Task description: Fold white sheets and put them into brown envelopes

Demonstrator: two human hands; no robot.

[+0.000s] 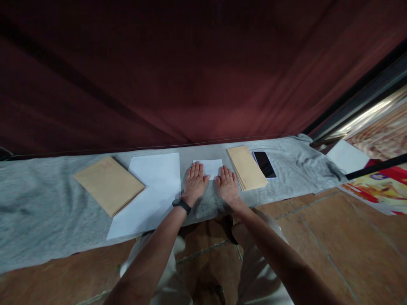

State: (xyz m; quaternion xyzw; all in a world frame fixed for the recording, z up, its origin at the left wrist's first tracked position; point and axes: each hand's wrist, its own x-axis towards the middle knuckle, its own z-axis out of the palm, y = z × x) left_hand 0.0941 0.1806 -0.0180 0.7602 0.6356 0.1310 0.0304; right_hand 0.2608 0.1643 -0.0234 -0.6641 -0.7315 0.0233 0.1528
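A small white folded-looking paper lies on the grey cloth in front of me. My left hand rests flat on its left side, fingers stretched forward, with a dark watch on the wrist. Flat on the right side of the same paper is my right hand, its fingers also extended. Both palms cover parts of the paper's near corners. Just right of my right hand sits a short stack of brown envelopes.
A large white sheet lies to the left, partly under a stack of brown envelopes. A phone is beside the right-hand envelopes. Grey cloth covers the narrow surface, with a dark red curtain behind it.
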